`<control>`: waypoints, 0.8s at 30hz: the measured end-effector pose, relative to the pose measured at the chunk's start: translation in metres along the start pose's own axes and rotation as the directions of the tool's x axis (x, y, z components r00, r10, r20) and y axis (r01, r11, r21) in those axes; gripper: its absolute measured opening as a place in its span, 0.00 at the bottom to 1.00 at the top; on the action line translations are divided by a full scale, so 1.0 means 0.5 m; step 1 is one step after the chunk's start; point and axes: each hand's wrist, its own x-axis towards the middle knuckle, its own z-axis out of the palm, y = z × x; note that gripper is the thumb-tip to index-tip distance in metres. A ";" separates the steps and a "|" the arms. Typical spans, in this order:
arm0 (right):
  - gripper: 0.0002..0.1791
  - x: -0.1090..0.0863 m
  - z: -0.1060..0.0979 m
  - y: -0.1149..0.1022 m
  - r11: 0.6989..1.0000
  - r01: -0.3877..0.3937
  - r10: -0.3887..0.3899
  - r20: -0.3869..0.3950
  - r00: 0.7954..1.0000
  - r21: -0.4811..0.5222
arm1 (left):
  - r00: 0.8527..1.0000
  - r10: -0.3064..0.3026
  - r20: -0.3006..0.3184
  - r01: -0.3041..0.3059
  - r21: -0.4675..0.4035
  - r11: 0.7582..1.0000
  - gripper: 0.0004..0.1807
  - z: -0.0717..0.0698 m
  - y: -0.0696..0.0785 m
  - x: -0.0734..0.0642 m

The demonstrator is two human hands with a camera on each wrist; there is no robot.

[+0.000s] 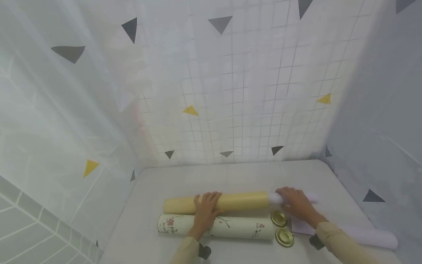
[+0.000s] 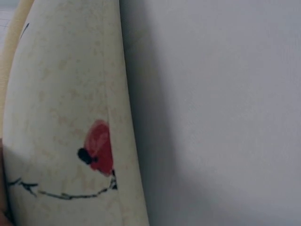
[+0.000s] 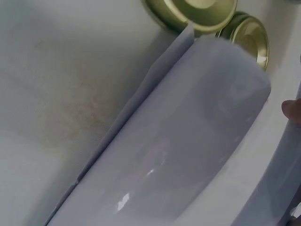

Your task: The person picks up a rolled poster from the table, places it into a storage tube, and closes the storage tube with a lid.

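My left hand (image 1: 205,216) grips a yellow cardboard tube (image 1: 245,201), fingers over its top. At the tube's right end, a slim white paper roll (image 1: 275,199) enters or meets the opening; how far in is hidden. My right hand (image 1: 298,204) holds that roll near its middle; part of the roll (image 3: 270,188) and a fingertip (image 3: 292,111) appear in the right wrist view. A pale tube with printed blossoms (image 1: 240,226) lies parallel in front of the yellow one, beneath my left wrist. It fills the left side of the left wrist view.
Two round gold-coloured lids (image 1: 279,218) lie beside the blossom tube's right end. A thicker glossy white roll (image 1: 372,236), with a loose edge, lies under my right forearm. The white table (image 1: 230,176) is bordered by pale sheets (image 1: 211,91) with grey and yellow triangles.
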 end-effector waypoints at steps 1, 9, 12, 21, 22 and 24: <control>0.28 0.002 0.002 -0.003 1.000 0.004 -0.004 -0.002 1.000 -0.002 | 1.000 0.004 -0.006 -0.004 0.003 1.000 0.38 -0.001 0.001 0.000; 0.27 0.014 0.011 -0.024 1.000 0.016 -0.016 -0.012 1.000 0.016 | 1.000 0.001 -0.007 -0.001 0.025 1.000 0.38 -0.007 0.004 -0.002; 0.28 0.019 0.013 -0.033 0.999 0.001 -0.001 0.008 1.000 0.033 | 1.000 -0.002 -0.004 0.002 0.025 1.000 0.38 -0.007 0.004 -0.002; 0.36 0.039 0.017 -0.064 0.999 -0.001 0.001 -0.002 1.000 0.040 | 1.000 -0.008 -0.008 0.008 0.014 1.000 0.38 -0.009 0.006 -0.003; 0.36 0.041 0.018 -0.067 0.999 -0.004 0.004 -0.001 1.000 0.040 | 1.000 -0.007 -0.009 0.008 0.014 1.000 0.38 -0.009 0.006 -0.002; 0.37 0.044 0.019 -0.073 0.999 -0.011 0.010 0.012 1.000 0.032 | 1.000 -0.007 -0.009 0.007 0.013 1.000 0.38 -0.009 0.006 -0.001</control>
